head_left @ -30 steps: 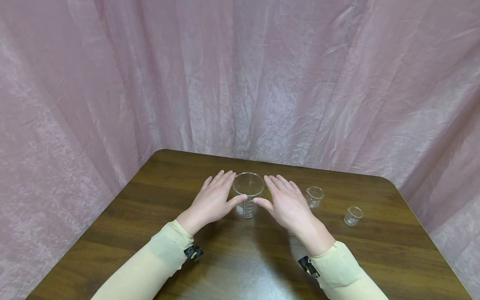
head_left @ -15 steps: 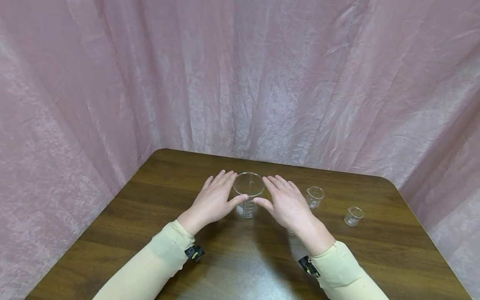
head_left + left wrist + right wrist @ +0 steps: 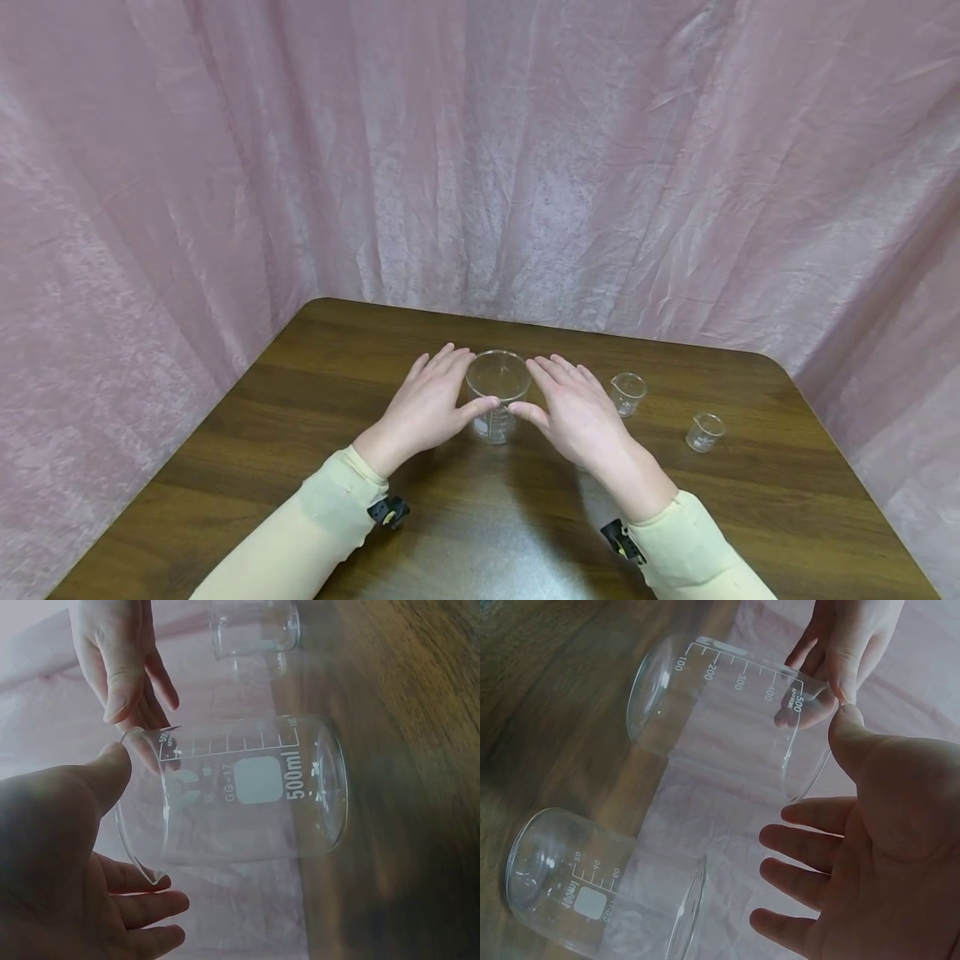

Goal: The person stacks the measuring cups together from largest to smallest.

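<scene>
A clear 500 ml glass beaker (image 3: 493,421) stands upright on the table between both hands. My left hand (image 3: 423,408) lies along its left side, fingers straight, thumb tip touching the near rim. My right hand (image 3: 581,408) mirrors it on the right, with extended fingers beside the rim and the thumb at the near edge. The left wrist view shows the printed beaker wall (image 3: 259,780) and its spout close to the left fingers. Seen from the right wrist, the right fingers (image 3: 802,847) are spread and uncurled. A 100 ml beaker (image 3: 592,892) stands near that hand.
Two small glass beakers, one farther back (image 3: 627,396) and one farther right (image 3: 705,433), stand on the brown wooden table (image 3: 262,467). Another glass is mostly hidden under my right forearm. A pink curtain (image 3: 480,167) hangs behind the table.
The 500 ml beaker has shifted slightly toward me, with both hands staying around its rim. The small beakers keep their places.
</scene>
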`<state>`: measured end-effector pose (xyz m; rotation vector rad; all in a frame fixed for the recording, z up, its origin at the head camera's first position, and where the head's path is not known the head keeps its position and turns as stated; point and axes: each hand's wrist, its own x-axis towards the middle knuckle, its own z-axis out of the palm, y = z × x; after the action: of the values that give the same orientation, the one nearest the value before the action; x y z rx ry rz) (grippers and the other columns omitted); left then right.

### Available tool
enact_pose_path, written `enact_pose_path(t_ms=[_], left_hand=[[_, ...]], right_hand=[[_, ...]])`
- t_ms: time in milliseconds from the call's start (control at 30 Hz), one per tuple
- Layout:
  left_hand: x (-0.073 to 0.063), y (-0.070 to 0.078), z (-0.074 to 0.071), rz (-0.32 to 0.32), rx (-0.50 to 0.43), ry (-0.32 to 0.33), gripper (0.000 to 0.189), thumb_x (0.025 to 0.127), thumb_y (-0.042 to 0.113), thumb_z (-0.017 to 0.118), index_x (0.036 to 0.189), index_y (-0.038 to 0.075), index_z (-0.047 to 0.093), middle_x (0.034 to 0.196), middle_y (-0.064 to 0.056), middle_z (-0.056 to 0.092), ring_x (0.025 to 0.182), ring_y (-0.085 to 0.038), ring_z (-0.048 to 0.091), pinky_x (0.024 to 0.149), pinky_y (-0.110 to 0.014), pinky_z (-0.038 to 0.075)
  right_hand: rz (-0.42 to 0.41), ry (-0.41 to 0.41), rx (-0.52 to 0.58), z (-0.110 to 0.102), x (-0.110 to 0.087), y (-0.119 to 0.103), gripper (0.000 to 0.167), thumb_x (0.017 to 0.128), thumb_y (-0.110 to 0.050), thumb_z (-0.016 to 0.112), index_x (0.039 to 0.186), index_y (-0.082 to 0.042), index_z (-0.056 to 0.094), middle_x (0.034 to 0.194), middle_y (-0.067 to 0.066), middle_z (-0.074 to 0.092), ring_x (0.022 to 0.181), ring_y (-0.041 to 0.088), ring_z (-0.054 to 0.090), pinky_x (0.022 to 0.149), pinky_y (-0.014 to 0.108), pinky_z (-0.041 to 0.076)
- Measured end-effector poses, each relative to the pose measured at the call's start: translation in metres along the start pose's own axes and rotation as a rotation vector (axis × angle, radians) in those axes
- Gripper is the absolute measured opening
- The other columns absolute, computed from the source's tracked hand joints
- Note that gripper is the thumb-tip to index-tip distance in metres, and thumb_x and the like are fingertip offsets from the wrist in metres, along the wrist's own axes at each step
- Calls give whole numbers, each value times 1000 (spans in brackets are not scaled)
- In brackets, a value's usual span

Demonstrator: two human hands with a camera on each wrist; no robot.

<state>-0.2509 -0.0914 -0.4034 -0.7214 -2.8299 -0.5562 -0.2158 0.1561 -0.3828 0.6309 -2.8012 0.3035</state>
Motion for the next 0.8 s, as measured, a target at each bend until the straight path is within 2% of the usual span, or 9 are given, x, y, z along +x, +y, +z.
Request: enact_pose_path(t_ms=[400,800], left_hand=[[-3,9,-4,41,0,37,84,98,66,76,150,1,62,158,-14,60,159,-37,41,130,-64,26],[-8,17,-6,89,8,18,88,94,66,80,150,1,61,152,-14,64,155,-39,46,132,-60,25]], right_hand=[[-39,43,4,-5,-13,0,73,105,-51,72,156,0,59,158,21,59,153,41,48,127,63,34],[-56,64,-9,-11,-29,0,71,103,-49,75,152,0,63,155,20,62,151,42,51,126,64,36]])
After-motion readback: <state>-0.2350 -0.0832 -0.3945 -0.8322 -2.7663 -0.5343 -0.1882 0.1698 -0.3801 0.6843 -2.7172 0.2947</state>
